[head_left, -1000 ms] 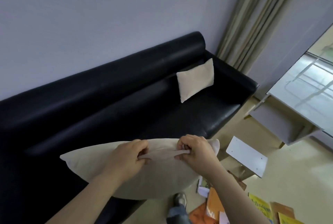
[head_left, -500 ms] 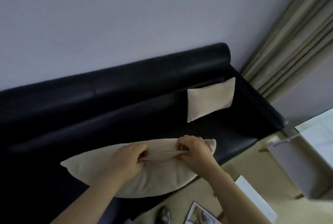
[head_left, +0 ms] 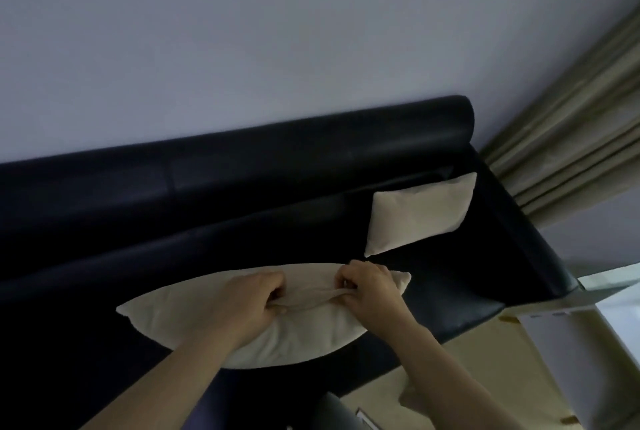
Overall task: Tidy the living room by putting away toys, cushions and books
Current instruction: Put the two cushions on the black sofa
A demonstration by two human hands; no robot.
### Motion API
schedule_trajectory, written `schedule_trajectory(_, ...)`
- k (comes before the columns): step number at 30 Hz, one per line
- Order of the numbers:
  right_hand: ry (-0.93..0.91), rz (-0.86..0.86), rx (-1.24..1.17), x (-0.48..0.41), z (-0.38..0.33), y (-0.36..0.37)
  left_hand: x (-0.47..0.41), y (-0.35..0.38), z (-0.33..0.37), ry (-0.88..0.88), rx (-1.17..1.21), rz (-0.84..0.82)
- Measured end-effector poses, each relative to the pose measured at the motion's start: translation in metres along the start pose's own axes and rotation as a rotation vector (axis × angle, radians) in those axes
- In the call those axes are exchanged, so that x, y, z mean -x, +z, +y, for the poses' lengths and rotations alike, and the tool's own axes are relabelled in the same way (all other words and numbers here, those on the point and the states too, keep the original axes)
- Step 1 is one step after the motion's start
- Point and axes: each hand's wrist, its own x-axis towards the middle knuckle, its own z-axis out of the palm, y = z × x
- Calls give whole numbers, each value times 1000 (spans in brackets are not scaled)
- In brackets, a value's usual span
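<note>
I hold a cream cushion (head_left: 298,336) flat in front of me, above the seat of a black leather sofa (head_left: 242,187). My left hand (head_left: 247,305) grips a bunch of its cover near the middle. My right hand (head_left: 369,289) pinches the cover close to the cushion's right end, and the fabric is stretched taut between both hands. A second cream cushion (head_left: 419,215) leans upright against the sofa's backrest at the right end, next to the armrest.
A plain pale wall fills the upper view. Beige curtains (head_left: 571,152) hang at the right behind the sofa's armrest. A white low table or shelf (head_left: 571,343) stands on the pale floor at the right. Something dark sits at the bottom edge.
The view has swung up and to the left, so the books and papers on the floor have dropped out of sight. Both hands keep their grip on the cushion over the sofa seat.
</note>
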Motion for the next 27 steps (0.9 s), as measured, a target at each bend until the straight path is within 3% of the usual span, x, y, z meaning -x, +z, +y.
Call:
schedule_trajectory(19,-155,-247,97,-173,96,-25,-161,20,2,-159,-35,44)
schedule_trajectory(27,-154,-221,129,-228,117,-24,-215,17,-9,-201,-75,90)
